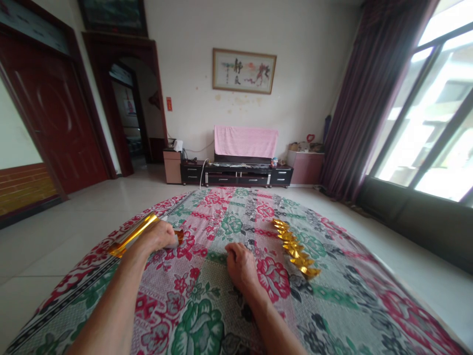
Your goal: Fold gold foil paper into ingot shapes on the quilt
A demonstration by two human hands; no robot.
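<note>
By the cloth edge, left grip tight on gold foil; right grip curled shut mid-cloth

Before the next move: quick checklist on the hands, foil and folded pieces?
1. Left hand on the foil stack: ok, it rests on the stack's right end.
2. Left hand's grip on a sheet: cannot tell, the fingers are hidden.
3. Right hand free: ok, curled on the cloth, nothing seen in it.
4. Folded pieces out of the way: ok, they lie in a row to the right, apart from both hands.
5. Cloth flat around the hands: ok, no bunching seen.
</note>
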